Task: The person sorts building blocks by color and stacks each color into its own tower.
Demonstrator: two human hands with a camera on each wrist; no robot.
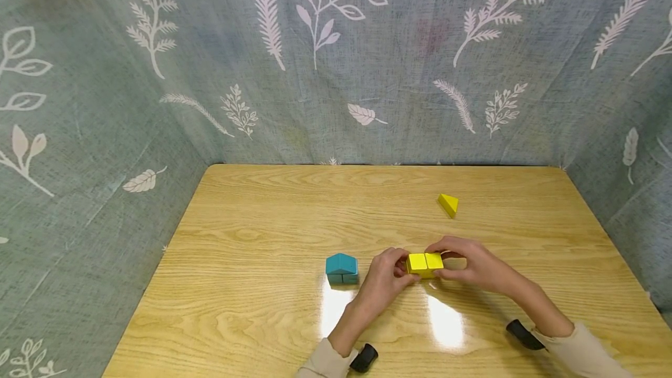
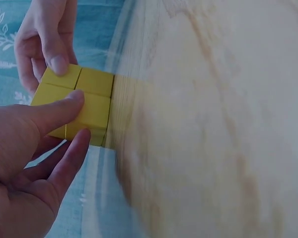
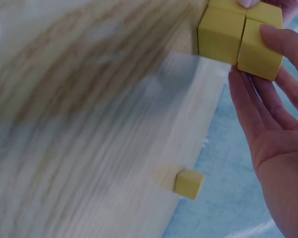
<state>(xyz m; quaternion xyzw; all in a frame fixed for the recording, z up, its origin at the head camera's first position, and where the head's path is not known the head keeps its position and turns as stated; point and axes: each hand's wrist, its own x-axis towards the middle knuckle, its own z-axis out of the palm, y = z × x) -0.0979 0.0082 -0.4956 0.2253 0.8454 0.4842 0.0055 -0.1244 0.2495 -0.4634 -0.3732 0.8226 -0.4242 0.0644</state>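
Note:
Several yellow cubes [image 1: 425, 262] stand pressed together on the table as a two-wide, two-high block, with thin seams between them in both wrist views. My left hand [image 1: 385, 277] grips the block's left side between thumb and fingers. From the other side, my right hand [image 1: 475, 265] pinches the right end; its thumb [image 3: 283, 42] lies on one cube's face. Behind the right hand, a yellow triangular block [image 1: 449, 205] lies apart on the table. Left of my left hand stands a small teal house shape [image 1: 342, 267], a triangular block sitting on teal cubes.
The wooden table [image 1: 252, 238] carries bright light reflections near its front. A grey-green leaf-patterned curtain [image 1: 294, 98] hangs behind it and along both sides. Black straps [image 1: 364, 358] circle both wrists below beige sleeves.

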